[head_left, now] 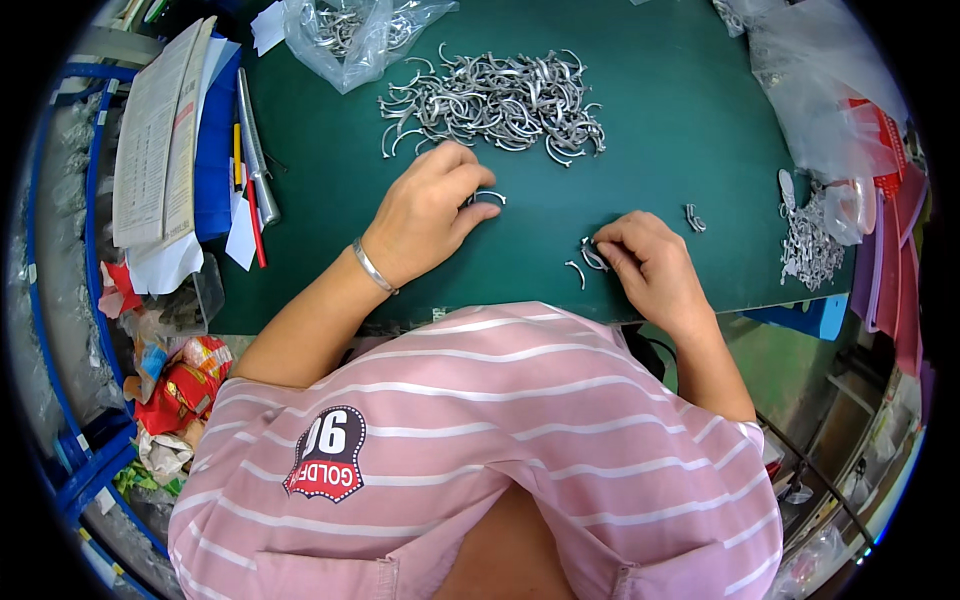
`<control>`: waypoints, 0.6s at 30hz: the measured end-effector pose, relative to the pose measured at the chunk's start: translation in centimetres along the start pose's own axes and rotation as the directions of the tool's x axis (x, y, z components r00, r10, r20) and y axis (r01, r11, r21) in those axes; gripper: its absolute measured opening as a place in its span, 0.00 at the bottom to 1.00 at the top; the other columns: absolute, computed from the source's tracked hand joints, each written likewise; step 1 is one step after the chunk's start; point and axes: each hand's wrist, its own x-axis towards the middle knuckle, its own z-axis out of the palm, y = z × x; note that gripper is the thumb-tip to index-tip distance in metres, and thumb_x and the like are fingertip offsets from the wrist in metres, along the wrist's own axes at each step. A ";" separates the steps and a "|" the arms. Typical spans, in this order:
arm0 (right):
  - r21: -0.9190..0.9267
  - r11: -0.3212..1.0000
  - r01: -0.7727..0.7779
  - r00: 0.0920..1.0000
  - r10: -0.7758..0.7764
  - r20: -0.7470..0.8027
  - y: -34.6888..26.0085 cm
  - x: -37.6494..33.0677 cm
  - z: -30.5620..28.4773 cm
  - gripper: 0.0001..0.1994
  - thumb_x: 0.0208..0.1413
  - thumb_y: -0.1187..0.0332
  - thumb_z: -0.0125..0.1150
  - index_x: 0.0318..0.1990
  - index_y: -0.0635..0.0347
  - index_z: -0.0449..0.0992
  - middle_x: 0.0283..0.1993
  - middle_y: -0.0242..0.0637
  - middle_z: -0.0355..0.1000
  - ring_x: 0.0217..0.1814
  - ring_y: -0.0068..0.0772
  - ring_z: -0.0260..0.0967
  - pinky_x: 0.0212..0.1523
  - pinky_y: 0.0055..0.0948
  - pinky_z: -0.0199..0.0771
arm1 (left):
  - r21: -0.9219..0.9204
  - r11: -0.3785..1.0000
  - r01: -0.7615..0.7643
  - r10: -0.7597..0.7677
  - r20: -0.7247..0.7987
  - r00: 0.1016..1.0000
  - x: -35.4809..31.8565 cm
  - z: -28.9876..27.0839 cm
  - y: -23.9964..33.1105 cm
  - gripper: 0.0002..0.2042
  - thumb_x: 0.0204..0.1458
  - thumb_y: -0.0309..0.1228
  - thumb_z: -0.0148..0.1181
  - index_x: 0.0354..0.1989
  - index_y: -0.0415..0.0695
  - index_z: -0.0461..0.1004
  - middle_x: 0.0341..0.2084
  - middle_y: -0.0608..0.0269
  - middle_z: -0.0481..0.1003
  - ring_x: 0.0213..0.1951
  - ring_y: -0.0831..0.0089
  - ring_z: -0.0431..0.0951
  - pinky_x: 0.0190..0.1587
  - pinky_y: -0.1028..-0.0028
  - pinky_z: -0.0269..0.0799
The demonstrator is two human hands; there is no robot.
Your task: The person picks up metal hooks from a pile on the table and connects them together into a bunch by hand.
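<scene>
A heap of small curved silver metal pieces [500, 100] lies on the green mat [660, 120]. My left hand [425, 210], with a silver bangle at the wrist, pinches one curved piece [490, 196] just below the heap. My right hand [650, 262] grips a few curved pieces [592, 255] near the mat's front edge. One loose piece [575, 272] lies just left of them. A small stack of pieces [695, 218] sits to the right of my right hand.
A clear plastic bag of metal parts [350, 30] lies at the back. Another pile of silver parts [808, 245] and crumpled clear bags [820, 100] sit at the right. Papers, blue folders, pens and a metal tool [255, 150] lie at the left.
</scene>
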 end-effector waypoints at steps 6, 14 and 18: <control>-0.202 0.971 0.129 0.959 -0.174 -0.224 0.4 3.3 0.5 0.08 0.43 0.79 0.57 0.33 0.65 0.73 0.35 0.44 0.68 0.37 0.46 0.66 0.39 0.34 0.67 | 0.013 1.000 0.005 -0.005 0.008 1.000 0.2 0.1 0.0 0.14 0.37 0.22 0.63 0.35 0.39 0.72 0.35 0.57 0.70 0.36 0.61 0.71 0.38 0.69 0.68; 0.022 0.984 0.175 0.982 -0.173 -0.077 -0.3 5.4 2.0 0.11 0.43 0.81 0.57 0.37 0.65 0.72 0.41 0.44 0.67 0.39 0.45 0.67 0.39 0.33 0.69 | 0.180 0.964 -0.198 0.193 0.046 0.980 3.7 2.5 0.3 0.18 0.35 0.24 0.63 0.39 0.42 0.70 0.40 0.60 0.70 0.43 0.60 0.69 0.44 0.65 0.64; 0.109 0.983 0.149 0.988 -0.142 -0.066 -0.4 4.4 1.3 0.08 0.44 0.81 0.56 0.35 0.65 0.73 0.36 0.42 0.69 0.35 0.42 0.68 0.35 0.32 0.69 | 0.214 0.964 -0.157 0.142 0.082 0.986 2.5 1.1 0.1 0.13 0.36 0.24 0.63 0.32 0.42 0.70 0.32 0.62 0.70 0.38 0.61 0.69 0.38 0.66 0.64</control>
